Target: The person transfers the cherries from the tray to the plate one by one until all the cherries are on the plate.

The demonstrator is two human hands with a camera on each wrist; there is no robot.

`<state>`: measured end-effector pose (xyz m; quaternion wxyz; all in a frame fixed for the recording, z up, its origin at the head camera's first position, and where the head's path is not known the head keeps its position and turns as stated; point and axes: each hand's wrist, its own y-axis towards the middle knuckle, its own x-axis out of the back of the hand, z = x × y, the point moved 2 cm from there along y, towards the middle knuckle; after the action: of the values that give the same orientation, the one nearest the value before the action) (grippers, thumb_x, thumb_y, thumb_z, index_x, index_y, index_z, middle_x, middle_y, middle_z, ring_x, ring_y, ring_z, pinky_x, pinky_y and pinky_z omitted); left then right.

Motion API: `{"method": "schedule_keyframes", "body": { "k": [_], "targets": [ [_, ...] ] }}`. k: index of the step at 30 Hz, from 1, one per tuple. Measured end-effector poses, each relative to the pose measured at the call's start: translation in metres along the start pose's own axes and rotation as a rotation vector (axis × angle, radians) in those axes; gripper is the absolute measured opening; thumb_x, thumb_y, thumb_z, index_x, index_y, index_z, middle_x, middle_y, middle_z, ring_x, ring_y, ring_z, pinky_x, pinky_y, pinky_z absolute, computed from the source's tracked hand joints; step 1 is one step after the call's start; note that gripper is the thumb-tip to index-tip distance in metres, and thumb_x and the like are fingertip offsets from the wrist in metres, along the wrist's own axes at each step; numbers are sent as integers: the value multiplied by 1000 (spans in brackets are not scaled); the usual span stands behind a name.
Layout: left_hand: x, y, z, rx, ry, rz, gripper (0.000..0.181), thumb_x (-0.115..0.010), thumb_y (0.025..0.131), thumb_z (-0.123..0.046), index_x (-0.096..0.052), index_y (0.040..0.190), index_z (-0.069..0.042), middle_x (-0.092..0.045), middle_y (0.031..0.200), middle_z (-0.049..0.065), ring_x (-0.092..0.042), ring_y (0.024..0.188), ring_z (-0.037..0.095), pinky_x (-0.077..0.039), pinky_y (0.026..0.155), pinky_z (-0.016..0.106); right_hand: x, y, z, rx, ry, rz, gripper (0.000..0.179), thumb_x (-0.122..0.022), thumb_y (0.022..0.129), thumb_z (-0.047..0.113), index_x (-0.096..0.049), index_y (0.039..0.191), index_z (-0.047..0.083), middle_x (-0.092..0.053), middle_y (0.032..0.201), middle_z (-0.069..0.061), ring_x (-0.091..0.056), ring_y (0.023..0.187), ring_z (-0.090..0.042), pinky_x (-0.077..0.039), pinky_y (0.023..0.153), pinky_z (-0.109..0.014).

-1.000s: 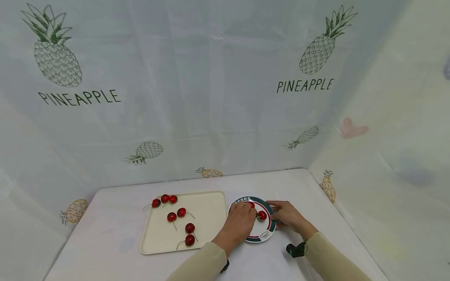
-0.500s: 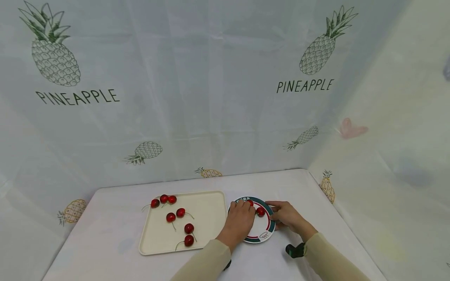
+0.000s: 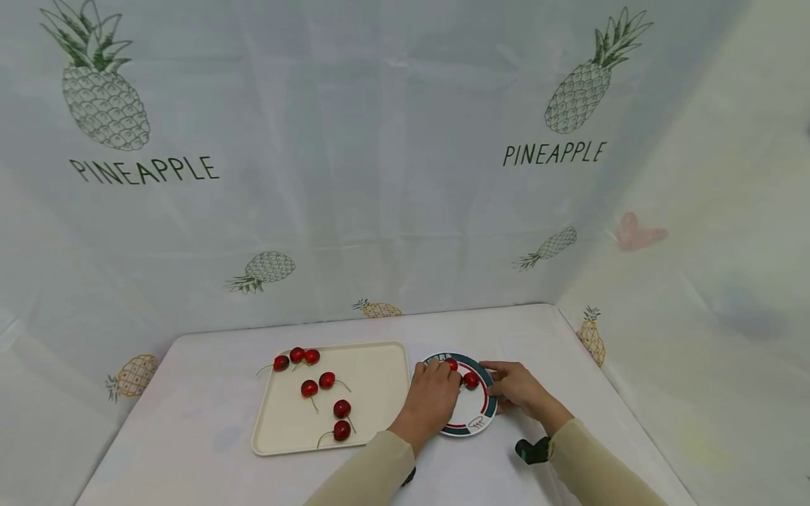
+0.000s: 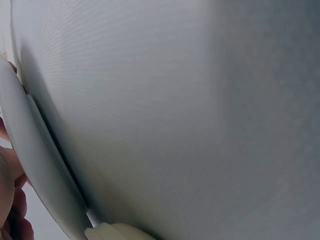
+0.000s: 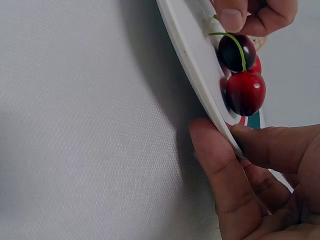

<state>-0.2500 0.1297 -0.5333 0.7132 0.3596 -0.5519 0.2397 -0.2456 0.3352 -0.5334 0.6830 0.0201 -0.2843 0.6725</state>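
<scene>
Over on the right half of the bench (image 3: 190, 436), the right hand (image 3: 515, 388) has its grip pinched on the rim of a plate (image 3: 468, 414), thumb above, fingers tucked beneath. The left hand (image 3: 433, 393) reaches over the plate's other side, fingertips down close by a dark cherry (image 5: 235, 52); whether that grip holds a cherry or only touches one, I can't tell. Just beside the dark fruit sits a red cherry (image 5: 246, 95), with a third cherry (image 5: 256, 65) partly hidden behind; the left hand may be covering more. Further out, toward the bench's left edge, a cream tray (image 3: 376, 379) carries seven cherries (image 3: 342, 409): three crowd its far-left corner, the outermost at the rim, and the other four lie scattered nearer its middle and near edge. I'd judge the work partway along: the plate has at least three cherries, the tray has seven, and the hands are busy at the plate, so the sorting doesn't look finished. Past the bench's far edge hangs a pineapple-printed cloth (image 3: 405, 211).
</scene>
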Motion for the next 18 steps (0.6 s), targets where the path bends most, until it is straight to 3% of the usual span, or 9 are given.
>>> {"method": "schedule_keyframes", "body": {
  "k": [8, 18],
  "targets": [
    [0, -5, 6, -4, 16, -47, 38, -65, 102, -48, -69, 124, -16, -64, 113, 0, -52, 105, 20, -45, 89, 38, 0, 0, 0, -5, -3, 3, 59, -71, 92, -4, -59, 148, 7, -66, 130, -22, -66, 83, -26, -62, 68, -39],
    [9, -16, 16, 10, -5, -42, 38, -68, 100, -47, -68, 124, -17, -63, 110, -1, -50, 104, 19, -44, 91, 37, 0, -2, 0, -3, -1, 4, 60, -70, 91, -5, -59, 149, 8, -64, 135, -23, -66, 81, -26, -62, 67, -39]
  ]
}}
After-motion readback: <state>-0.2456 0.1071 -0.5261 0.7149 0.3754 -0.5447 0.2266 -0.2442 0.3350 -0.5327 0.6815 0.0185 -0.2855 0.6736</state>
